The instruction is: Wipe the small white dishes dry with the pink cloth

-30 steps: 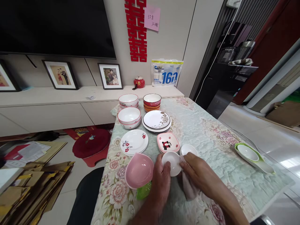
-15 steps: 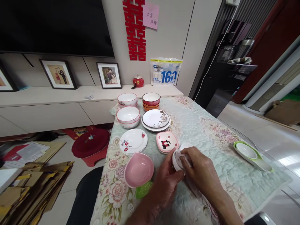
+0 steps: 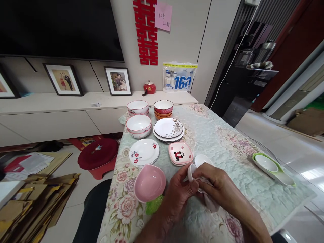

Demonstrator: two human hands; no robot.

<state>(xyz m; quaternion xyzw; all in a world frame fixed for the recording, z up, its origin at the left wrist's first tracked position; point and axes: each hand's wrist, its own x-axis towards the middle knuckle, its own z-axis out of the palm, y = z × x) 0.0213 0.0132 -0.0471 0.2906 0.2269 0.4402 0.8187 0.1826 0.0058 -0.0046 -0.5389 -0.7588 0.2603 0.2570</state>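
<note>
My left hand [image 3: 180,190] is closed around a small white bowl [image 3: 191,172], which is tilted on its side above the table's near part. My right hand [image 3: 215,179] is pressed against the bowl with a thin whitish cloth [image 3: 211,203] bunched in its fingers, one end hanging below the palm. Just beyond the knuckles another small white bowl [image 3: 203,159] stands on the table. To the left lie a pink drop-shaped bowl [image 3: 150,184] and a green leaf-shaped piece [image 3: 154,204], partly behind my left forearm. A pink square cat plate [image 3: 180,152] sits ahead of my hands.
Flowered plates [image 3: 144,152], brown-patterned plates [image 3: 168,128], red-rimmed bowls [image 3: 138,125] and red and orange bowls [image 3: 163,107] stand stacked towards the back. A green-edged dish [image 3: 283,178] with a white bowl lies right, on the quilted cloth [image 3: 235,175]. A red stool [image 3: 97,155] stands left.
My left hand has turned the bowl more onto its side. My right hand with the cloth has shifted slightly right and down, uncovering more of the small bowl behind it.
</note>
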